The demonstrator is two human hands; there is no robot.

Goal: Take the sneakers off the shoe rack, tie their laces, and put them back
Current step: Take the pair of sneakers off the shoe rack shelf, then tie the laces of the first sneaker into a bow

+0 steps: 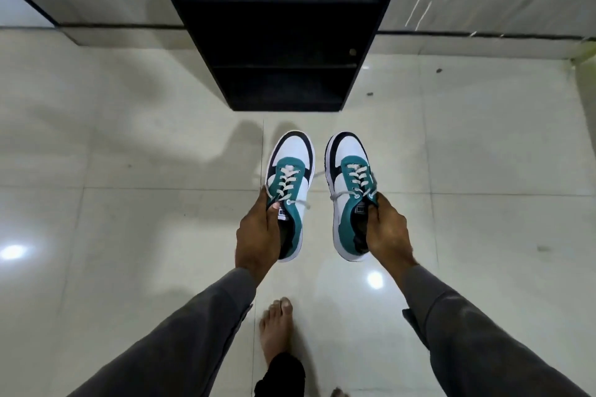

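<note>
I hold a pair of white, teal and black sneakers in the air above the floor, toes pointing away from me. My left hand grips the left sneaker at its tongue and collar. My right hand grips the right sneaker the same way. The off-white laces hang loose, their ends trailing between the two shoes. The black shoe rack stands straight ahead against the wall, its shelves dark and bare as far as I can see.
Glossy pale floor tiles spread all around, with light glare spots. My bare foot stands below the hands. A dark skirting line runs along the wall base behind the rack.
</note>
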